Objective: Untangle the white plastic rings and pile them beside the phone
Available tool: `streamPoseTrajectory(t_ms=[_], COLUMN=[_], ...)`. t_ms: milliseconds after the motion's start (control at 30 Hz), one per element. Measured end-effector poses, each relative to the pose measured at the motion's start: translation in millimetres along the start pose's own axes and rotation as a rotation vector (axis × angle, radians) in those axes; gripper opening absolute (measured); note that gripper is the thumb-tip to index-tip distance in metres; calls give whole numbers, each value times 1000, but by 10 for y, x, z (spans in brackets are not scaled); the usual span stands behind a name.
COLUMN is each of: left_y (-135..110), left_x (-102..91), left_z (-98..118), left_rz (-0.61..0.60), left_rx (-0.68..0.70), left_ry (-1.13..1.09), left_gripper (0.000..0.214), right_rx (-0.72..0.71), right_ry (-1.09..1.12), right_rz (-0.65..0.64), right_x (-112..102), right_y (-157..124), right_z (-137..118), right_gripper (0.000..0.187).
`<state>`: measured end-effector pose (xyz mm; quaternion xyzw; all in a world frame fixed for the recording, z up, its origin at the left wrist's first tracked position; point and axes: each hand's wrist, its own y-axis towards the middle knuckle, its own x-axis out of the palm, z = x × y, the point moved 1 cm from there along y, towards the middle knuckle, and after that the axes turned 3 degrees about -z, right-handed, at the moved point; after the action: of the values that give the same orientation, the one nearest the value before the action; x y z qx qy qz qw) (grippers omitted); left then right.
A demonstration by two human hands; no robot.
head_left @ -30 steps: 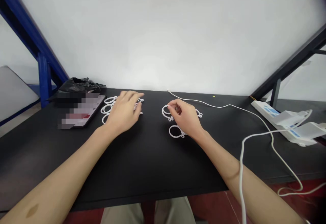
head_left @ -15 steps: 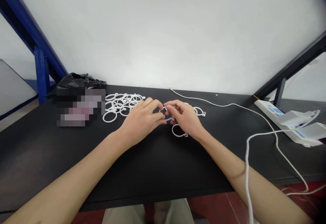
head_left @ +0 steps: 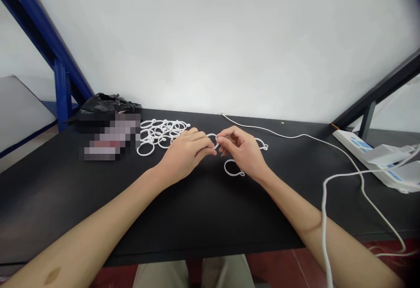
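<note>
Both of my hands pinch one white plastic ring (head_left: 211,135) between them over the middle of the table. My left hand (head_left: 187,153) grips its left side, its fingers bent and covering part of it. Thumb and fingertips of my right hand (head_left: 243,150) close on the ring's right side. A pile of similar white rings with small eyelets (head_left: 160,131) lies to the left, partly behind my left hand. Just below my right hand lies a single white ring (head_left: 229,174), and another white ring (head_left: 261,144) shows behind that hand on the right.
A crumpled black plastic bag (head_left: 108,103) lies at the back left, beside a blurred-out patch. A white cable (head_left: 295,135) runs across the right side of the black table (head_left: 203,218). White boxes with blue labels (head_left: 377,159) are at the far right.
The held ring has been turned and pulled in closer between my fingertips. My left fingers have closed down from a more arched, spread grip. The view has shifted slightly.
</note>
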<state>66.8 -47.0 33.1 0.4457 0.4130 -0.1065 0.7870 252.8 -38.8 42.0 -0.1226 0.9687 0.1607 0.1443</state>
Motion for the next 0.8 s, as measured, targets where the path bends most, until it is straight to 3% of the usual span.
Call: streamPoseTrajectory(t_ms=[267,333,433,567,667,800], left_y=[21,25,-4,-110,-155,-89], left_x=[-30,-77,-167,-203,-172,-138], left_z=[-46,-103,-260,-480,-506,-334], left_rz=[-16,8,61,5,-23,1], left_rx=[-13,-46,-195,-340,-365,-365], left_ry=[17,108,333,528,578,506], left_gripper=[21,22,24,25,21,28], right_rx=[18,-3,-95,-143,-146,-164], right_ry=[-9,-123,-496,-891,-959,-920], right_rz=[-58,-26,25,32,12,-14], right_x=[-25,-26,-50,-111,-137,-123], right_y=[-10,-5,10,40,53,37], right_z=[6,36,115,271,345,303], right_gripper=[26,25,23,23,11,11])
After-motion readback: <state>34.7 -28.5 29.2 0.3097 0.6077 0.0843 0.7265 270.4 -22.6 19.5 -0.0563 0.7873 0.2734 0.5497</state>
